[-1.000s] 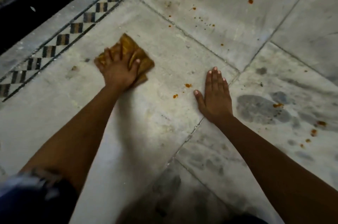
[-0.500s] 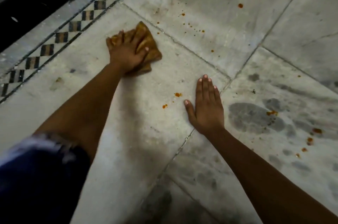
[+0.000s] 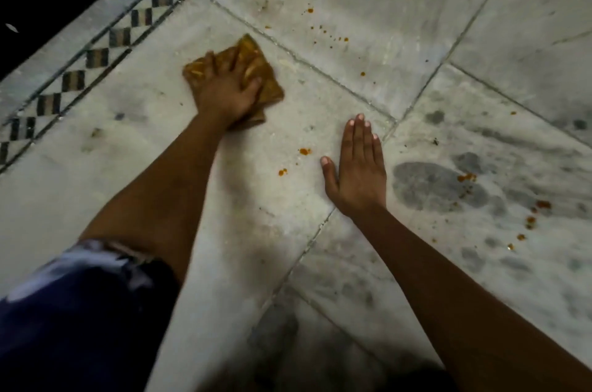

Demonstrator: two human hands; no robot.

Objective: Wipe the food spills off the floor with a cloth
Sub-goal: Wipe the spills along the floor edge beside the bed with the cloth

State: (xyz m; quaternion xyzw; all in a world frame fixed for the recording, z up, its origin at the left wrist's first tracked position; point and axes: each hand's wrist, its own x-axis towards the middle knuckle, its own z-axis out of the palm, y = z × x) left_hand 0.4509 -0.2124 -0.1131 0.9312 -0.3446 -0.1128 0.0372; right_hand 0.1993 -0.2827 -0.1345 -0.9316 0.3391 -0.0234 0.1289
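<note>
While the left hand [image 3: 229,93] presses it, the cloth [image 3: 253,61] points one corner away.

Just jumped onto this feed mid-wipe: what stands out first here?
The left hand presses a stained yellow-brown cloth flat on the pale marble floor, near the checkered border. The right hand lies flat and empty on the floor beside it. Orange spills remain: two spots between the hands, a scatter beyond the cloth, and more at right.
</note>
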